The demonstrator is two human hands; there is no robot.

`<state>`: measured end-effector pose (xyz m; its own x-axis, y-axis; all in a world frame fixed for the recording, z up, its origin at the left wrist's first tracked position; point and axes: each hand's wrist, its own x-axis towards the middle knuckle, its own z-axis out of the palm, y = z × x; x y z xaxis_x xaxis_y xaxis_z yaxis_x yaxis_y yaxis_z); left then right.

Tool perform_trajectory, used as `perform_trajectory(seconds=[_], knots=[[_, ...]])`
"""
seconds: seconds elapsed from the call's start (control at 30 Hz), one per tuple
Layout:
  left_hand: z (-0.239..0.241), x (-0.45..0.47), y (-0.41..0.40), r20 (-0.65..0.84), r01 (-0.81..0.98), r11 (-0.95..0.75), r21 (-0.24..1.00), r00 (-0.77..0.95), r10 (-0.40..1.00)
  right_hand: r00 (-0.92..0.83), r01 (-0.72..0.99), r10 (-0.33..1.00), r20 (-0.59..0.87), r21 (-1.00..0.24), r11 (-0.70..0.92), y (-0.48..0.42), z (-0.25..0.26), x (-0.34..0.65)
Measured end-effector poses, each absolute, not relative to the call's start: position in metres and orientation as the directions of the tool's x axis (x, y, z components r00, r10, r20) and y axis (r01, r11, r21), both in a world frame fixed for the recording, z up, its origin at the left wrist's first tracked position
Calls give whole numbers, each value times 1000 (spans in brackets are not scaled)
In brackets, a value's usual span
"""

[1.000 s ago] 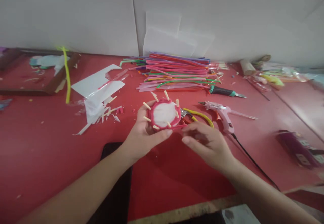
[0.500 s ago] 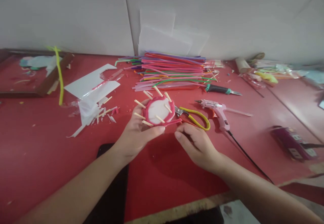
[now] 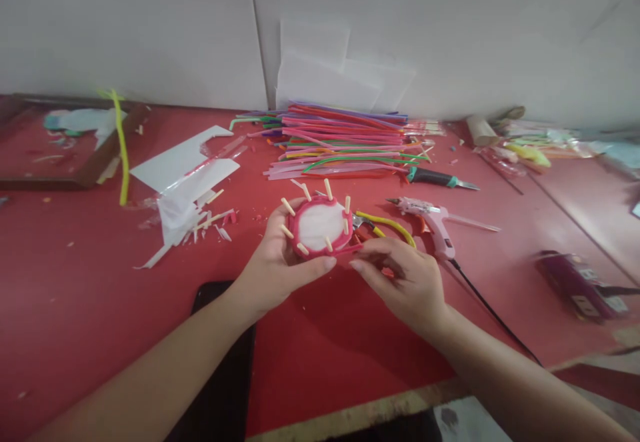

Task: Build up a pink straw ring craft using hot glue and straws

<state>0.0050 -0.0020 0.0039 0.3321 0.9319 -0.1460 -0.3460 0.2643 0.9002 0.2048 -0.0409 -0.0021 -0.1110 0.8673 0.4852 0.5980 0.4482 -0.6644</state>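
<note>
In my left hand point(image 3: 280, 265) is a small round piece with a white base point(image 3: 320, 227), its rim ringed by several upright pale wooden sticks. Dark pink pipe cleaner point(image 3: 345, 251) is woven around the sticks, and its loose end runs out to the right. My right hand point(image 3: 400, 275) pinches that end between thumb and fingers, close to the rim. Behind the right hand lie yellow-handled pliers point(image 3: 387, 221), partly covered by the round piece and the hand.
Pipe cleaners in many colours point(image 3: 345, 139) lie piled at the back. To the right are a craft knife point(image 3: 435, 177), a pink glue gun point(image 3: 433, 219) with its cord, and a purple box point(image 3: 575, 285). White card scraps point(image 3: 187, 169) lie left. A black phone-like slab point(image 3: 227, 362) is under my left forearm.
The round piece has turned and tipped in my left hand, so its sticks stand more upright. My right hand has shifted slightly right, its fingers now on the pipe cleaner's end.
</note>
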Motion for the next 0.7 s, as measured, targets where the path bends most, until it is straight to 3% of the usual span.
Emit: perform_trajectory(seconds=[0.3,0.7], knots=[[5,5,-3,-147,-309,264,914,354,924,-197,620,780,594,-541,569,-40,6,206],[8,3,-5,-171,-194,259,946,379,910,-92,572,875,475,-694,437,-39,6,206]])
